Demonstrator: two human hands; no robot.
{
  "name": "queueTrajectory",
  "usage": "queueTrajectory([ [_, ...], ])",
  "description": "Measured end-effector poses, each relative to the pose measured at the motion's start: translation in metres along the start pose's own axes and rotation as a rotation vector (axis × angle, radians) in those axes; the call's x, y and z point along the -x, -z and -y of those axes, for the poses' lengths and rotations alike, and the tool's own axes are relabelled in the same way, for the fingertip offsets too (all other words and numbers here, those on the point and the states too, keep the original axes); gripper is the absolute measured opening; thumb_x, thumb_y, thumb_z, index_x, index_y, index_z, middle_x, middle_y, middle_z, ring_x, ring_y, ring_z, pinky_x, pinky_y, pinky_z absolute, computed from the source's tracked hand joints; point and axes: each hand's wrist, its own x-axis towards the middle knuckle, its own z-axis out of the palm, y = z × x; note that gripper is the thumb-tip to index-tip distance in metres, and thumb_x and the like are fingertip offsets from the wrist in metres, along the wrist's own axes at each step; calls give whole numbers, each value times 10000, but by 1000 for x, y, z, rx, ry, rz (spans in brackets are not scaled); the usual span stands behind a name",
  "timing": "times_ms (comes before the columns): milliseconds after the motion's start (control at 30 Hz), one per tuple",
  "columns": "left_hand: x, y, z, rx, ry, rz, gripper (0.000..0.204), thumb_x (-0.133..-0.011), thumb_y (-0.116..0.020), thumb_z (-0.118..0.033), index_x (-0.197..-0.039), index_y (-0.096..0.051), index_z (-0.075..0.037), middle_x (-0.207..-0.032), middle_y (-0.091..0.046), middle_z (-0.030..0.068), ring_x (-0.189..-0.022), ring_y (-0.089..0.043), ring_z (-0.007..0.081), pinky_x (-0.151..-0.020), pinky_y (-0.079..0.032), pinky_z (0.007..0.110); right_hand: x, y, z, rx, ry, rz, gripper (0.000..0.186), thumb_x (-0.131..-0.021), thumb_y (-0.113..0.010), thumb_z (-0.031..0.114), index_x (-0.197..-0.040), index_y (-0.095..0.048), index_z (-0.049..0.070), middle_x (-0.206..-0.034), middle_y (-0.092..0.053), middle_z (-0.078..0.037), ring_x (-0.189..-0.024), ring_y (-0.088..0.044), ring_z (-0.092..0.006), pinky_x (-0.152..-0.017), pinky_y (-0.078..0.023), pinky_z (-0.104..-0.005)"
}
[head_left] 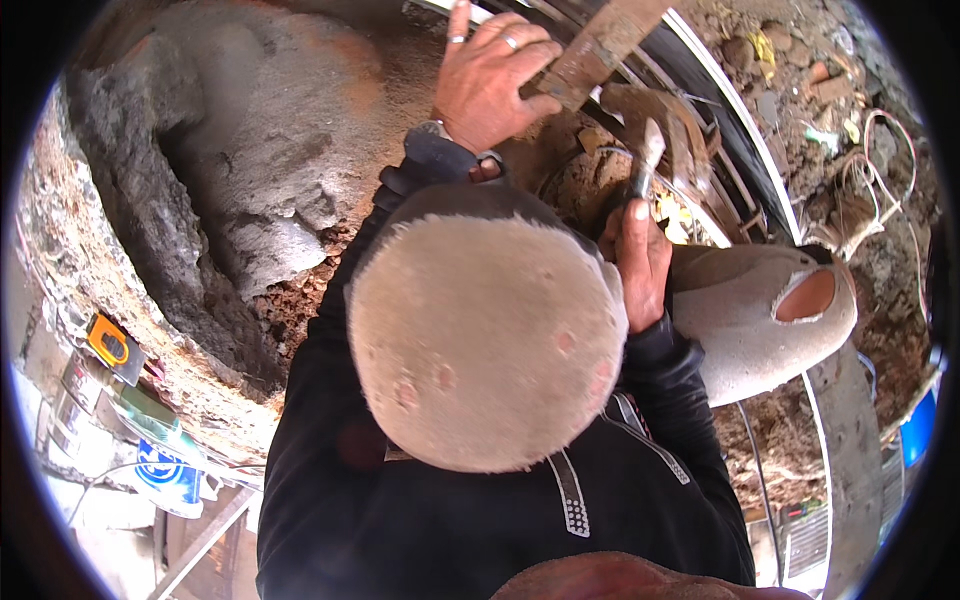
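Observation:
My left hand, with rings on its fingers, is spread at the top middle. Its thumb and forefinger touch the edge of a flat, dirty brown strip. To the right of my raised knee, my right hand is closed round the dark handle of a tool, apparently a hammer, with a shiny neck. Its tip meets a rusty, curved brown piece that seems to be the head, though the join is hard to make out. Behind it runs a dark frame with a white edge.
My worn beige trouser knee rises between my arms; the other knee has a hole. Rough grey masonry stands at left. A yellow-black tape measure and white-blue bucket are lower left. Rubble and a loose cable lie right.

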Motion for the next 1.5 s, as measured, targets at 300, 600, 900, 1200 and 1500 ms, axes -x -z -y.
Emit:
queueTrajectory([
  [300,0,-7,5,102,-13,-69,480,-652,-850,-229,-1079,-683,-85,-1090,-580,39,-1173,-518,249,-1167,-183,650,5,8,-6,53,-111,-56,535,-1028,-462,552,-792,-556,82,-614,-427,61,-553,-350,-46,-517,-259,-242],
  [600,7,-13,11,96,11,-86,379,-669,-832,-257,-958,-645,-97,-1025,-580,59,-1134,-520,275,-1170,-182,642,5,21,-13,63,-80,-85,536,-1028,-465,553,-807,-574,76,-616,-435,61,-562,-352,-48,-530,-265,-244],
  [900,9,-23,16,37,-28,-166,374,-657,-818,-336,-912,-686,-96,-983,-609,74,-1118,-533,282,-1162,-173,648,6,22,-9,75,-59,-65,537,-1029,-465,549,-804,-575,75,-617,-438,59,-564,-357,-50,-534,-269,-245],
  [1200,12,-19,12,34,-22,-114,367,-632,-835,-303,-875,-643,-107,-964,-589,69,-1100,-533,280,-1151,-190,655,-4,21,-15,23,-51,-41,537,-1030,-465,546,-801,-577,74,-619,-441,57,-567,-362,-52,-538,-273,-245],
  [1500,6,-13,5,99,-11,-93,418,-639,-864,-220,-967,-642,-86,-1031,-582,72,-1128,-534,299,-1144,-209,652,2,0,-9,-56,-1,-114,537,-1032,-464,543,-799,-579,73,-621,-445,54,-570,-367,-54,-541,-277,-246],
])
